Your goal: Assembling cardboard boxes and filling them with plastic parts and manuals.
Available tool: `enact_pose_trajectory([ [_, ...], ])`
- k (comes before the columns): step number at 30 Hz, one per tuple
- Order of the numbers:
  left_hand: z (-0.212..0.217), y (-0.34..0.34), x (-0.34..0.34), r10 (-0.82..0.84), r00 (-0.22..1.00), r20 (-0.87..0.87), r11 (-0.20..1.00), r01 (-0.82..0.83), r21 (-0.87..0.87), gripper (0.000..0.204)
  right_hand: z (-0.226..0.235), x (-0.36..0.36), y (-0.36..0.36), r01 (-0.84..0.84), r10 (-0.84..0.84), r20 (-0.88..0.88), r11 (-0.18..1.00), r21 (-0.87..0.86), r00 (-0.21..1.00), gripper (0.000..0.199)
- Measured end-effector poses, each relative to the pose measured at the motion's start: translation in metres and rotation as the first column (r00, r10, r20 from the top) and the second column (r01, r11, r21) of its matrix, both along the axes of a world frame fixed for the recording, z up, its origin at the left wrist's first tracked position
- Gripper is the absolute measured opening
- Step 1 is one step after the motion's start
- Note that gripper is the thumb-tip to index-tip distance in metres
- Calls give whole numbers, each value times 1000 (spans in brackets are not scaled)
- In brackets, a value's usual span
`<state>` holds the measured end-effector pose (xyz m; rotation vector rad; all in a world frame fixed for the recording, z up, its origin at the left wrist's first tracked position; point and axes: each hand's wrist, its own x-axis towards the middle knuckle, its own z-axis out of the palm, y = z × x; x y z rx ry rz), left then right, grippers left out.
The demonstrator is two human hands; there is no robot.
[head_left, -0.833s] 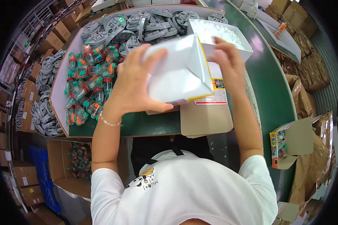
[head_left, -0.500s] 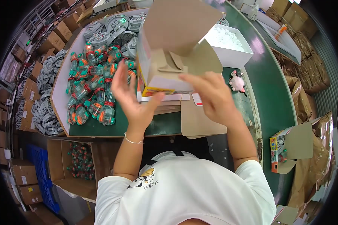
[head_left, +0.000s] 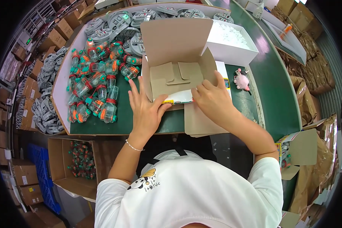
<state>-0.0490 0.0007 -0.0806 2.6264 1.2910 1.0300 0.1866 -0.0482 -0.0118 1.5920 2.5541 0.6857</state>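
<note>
many clear bottles crowd beside the open box

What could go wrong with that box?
The left hand and right hand are both at the near edge of the open cardboard box, so pressing too hard might crease it. Clear bottles lie close on the left; a bump might roll some. The white tray behind, full of small white pieces, could get knocked too.
</note>
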Motion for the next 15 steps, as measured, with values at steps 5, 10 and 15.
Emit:
enact_pose_trajectory([
  [5,-5,5,0,-56,998,2,996,56,-72,40,15,-6,5,105,-62,155,952,-287,986,31],
  [10,-5,6,0,-77,993,84,992,84,-90,47,1,-5,15,-32,23,-81,993,-111,996,39],
  [15,-5,4,5,-82,989,124,991,94,-93,55,-2,-6,24,-175,103,-467,978,-114,878,41],
])
